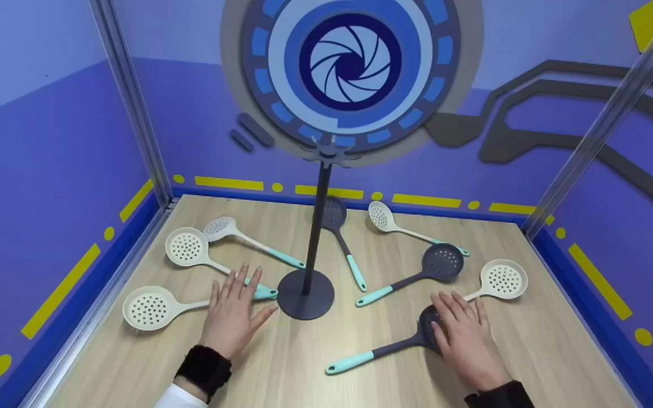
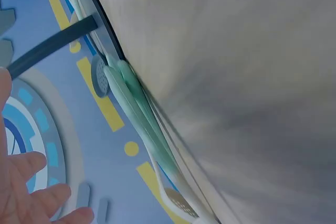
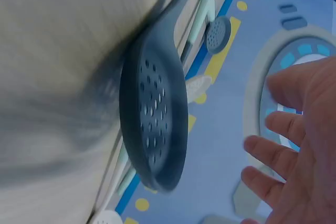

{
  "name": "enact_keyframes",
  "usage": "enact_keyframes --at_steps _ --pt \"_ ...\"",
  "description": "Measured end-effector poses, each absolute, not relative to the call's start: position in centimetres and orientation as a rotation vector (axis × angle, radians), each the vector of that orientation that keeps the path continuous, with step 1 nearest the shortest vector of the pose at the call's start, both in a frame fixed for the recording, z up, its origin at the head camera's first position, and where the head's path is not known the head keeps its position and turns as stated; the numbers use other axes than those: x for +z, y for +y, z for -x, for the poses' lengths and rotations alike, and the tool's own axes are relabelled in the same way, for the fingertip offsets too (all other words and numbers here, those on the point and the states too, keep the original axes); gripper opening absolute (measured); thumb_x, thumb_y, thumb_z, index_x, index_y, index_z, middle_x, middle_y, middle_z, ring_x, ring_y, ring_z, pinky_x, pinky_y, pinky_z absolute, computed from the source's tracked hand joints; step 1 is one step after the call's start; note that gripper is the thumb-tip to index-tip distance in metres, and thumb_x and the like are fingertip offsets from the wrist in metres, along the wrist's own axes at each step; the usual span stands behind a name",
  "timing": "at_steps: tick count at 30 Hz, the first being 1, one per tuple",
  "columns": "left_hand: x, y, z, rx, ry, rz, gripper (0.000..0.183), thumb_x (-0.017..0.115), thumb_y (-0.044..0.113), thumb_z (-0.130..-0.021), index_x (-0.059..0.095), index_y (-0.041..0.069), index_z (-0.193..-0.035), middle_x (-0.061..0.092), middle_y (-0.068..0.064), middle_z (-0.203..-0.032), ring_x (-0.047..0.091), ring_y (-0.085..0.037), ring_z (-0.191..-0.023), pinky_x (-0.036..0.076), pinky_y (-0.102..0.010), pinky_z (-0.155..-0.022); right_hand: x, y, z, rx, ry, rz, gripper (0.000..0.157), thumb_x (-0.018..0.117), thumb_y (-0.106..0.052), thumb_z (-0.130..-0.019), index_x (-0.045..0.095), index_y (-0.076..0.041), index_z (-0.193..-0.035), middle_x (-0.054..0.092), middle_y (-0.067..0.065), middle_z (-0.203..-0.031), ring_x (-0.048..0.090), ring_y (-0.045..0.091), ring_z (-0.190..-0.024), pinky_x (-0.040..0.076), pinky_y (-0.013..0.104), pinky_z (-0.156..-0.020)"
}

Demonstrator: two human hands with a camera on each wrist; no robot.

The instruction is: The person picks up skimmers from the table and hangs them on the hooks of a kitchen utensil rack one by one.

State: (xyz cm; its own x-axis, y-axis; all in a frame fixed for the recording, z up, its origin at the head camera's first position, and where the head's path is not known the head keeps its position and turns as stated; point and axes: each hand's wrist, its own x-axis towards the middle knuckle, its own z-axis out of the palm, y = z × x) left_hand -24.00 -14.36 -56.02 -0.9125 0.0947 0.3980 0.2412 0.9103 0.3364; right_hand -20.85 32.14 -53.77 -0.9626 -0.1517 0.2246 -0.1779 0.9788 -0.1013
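Observation:
My left hand (image 1: 232,317) hovers palm down with fingers spread over the handles of two white skimmers, the nearer one (image 1: 149,308) and the one behind it (image 1: 187,247). In the left wrist view, its fingers (image 2: 50,200) are apart from the mint handles (image 2: 134,108). My right hand (image 1: 467,340) is above a dark grey skimmer (image 1: 427,328), hiding part of its bowl; the right wrist view shows a gap between hand and bowl (image 3: 157,108). The handle of another white skimmer (image 1: 503,279) is mostly hidden by that hand. Neither hand holds anything.
Between the hands stands a black rack (image 1: 306,294) with a round base and hooks on top. Behind lie a white skimmer (image 1: 221,228), a dark one (image 1: 335,214) partly behind the pole, another white one (image 1: 382,216) and another dark one (image 1: 442,262). Blue walls (image 1: 190,130) enclose the table.

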Motion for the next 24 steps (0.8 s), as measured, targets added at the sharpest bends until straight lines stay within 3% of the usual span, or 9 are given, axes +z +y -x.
enact_keyframes --at_steps 5,11,24 --pt "-55.8 -13.0 24.5 -0.574 -2.687 0.3 0.084 0.06 0.059 -0.091 0.028 0.018 -0.157 0.035 -0.01 -0.161 0.036 -0.033 -0.147 0.029 -0.053 -0.121 -54.3 31.0 21.1 0.152 -2.863 -0.357 0.045 0.067 -0.023 -0.092 0.059 -0.018 -0.136 0.062 0.003 -0.133 0.048 0.028 -0.134 0.009 0.059 -0.122" --pt "-55.6 -11.0 25.7 -0.688 -2.676 0.359 0.076 0.058 0.052 -0.096 0.029 0.015 -0.157 0.046 -0.011 -0.154 0.048 -0.03 -0.138 0.046 -0.047 -0.109 -55.0 29.7 21.3 0.16 -2.832 -0.47 0.038 0.074 -0.016 -0.086 0.067 -0.021 -0.123 0.066 -0.004 -0.12 0.052 0.022 -0.126 0.014 0.058 -0.121" --pt "-54.8 -6.9 28.7 -0.948 -2.661 0.416 0.066 0.057 0.039 -0.1 0.031 0.016 -0.156 0.051 -0.01 -0.149 0.053 -0.029 -0.134 0.048 -0.044 -0.106 -55.6 28.4 21.1 0.165 -2.84 -0.546 0.036 0.08 -0.026 -0.082 0.07 -0.022 -0.117 0.068 -0.009 -0.116 0.054 0.019 -0.125 0.016 0.059 -0.122"
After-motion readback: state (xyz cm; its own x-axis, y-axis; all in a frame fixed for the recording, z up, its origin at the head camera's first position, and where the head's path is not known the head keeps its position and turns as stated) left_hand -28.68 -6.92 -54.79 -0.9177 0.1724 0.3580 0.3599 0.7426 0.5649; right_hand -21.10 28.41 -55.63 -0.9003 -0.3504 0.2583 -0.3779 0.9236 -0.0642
